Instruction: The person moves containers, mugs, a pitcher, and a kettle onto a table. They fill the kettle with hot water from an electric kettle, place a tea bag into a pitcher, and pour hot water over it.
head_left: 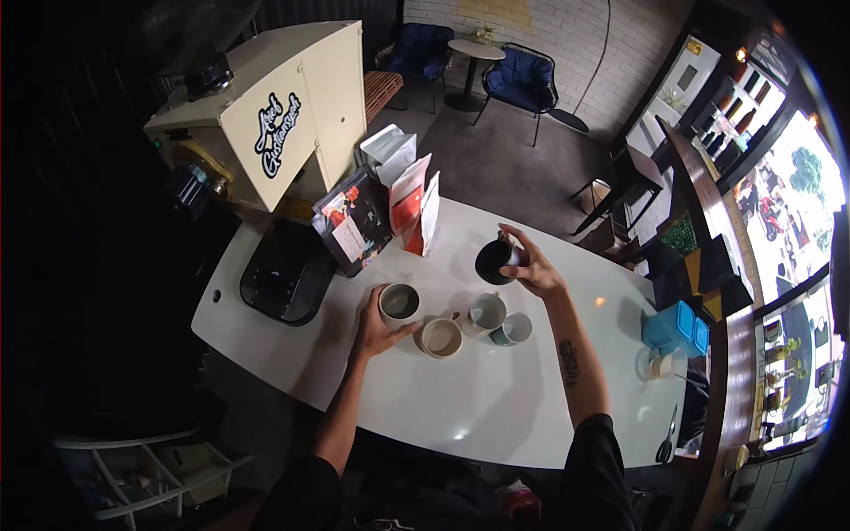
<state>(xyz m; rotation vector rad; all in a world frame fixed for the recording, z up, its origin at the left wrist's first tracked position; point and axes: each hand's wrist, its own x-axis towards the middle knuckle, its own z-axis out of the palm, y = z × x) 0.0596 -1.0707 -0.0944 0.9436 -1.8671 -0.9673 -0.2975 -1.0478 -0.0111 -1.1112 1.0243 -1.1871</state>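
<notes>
My left hand (377, 329) is wrapped round a pale cup with a dark grey inside (399, 302), upright at the middle of the white table. Farther right and back, my right hand (529, 265) grips a black cup (494, 263) by its side, its dark opening facing the camera. Between and in front of my hands stand a cream mug (441, 338), a grey-white mug (486, 313) and a smaller pale cup (513, 329), close together. Whether the two held cups touch the tabletop, I cannot tell.
A cream machine (266, 115) stands at the back left above a black tray (288, 273). Coffee bags (413, 205) and a dark patterned box (354, 221) stand beside it. Blue containers (670, 328) and scissors (666, 435) lie toward the right edge of the table (567, 442).
</notes>
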